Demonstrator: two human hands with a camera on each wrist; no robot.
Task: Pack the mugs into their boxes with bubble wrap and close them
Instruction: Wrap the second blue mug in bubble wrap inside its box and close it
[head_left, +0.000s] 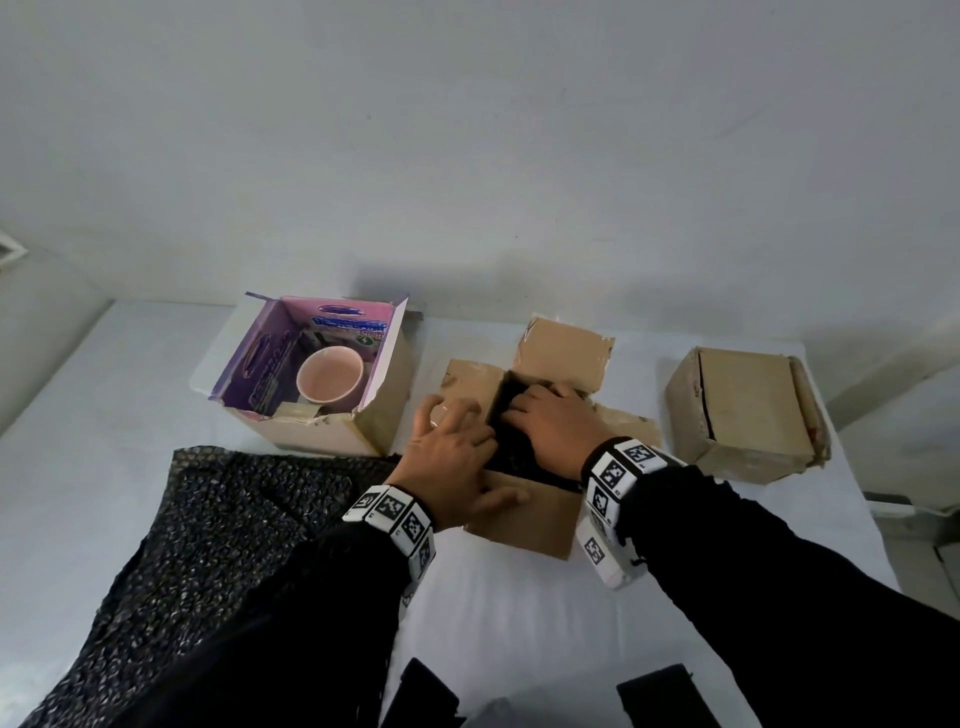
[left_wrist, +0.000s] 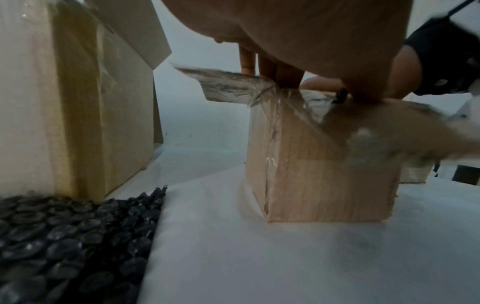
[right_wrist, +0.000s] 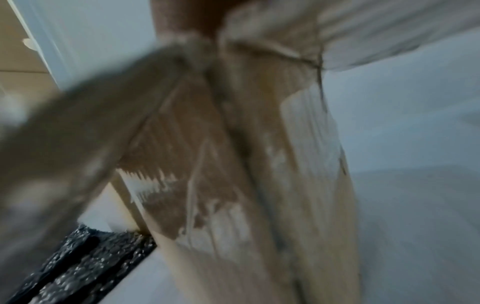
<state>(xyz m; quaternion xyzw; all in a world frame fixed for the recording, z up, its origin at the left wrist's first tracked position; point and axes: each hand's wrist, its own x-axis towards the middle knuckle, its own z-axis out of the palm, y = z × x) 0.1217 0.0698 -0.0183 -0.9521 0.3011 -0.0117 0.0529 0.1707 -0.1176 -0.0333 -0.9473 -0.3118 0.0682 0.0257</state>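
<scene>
Cardboard box (head_left: 524, 512) flaps open; right hand (head_left: 550, 423) fingers curled into black wrap (head_left: 511, 452) inside, apparently pressing; left hand (head_left: 449, 452) spread flat on the left flap

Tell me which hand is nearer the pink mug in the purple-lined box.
Left. The left hand rests on the open brown cardboard box's left flap, on the side facing the pink mug. The right hand reaches into that box, farther right.

3 boxes set in a row on table (head_left: 519, 623), open box (head_left: 332, 415) at left with mug (head_left: 330, 382) inside, middle box (head_left: 524, 514) flaps spread, closed box (head_left: 748, 415) at right, bubble wrap (head_left: 208, 525) spread in front of left box
</scene>
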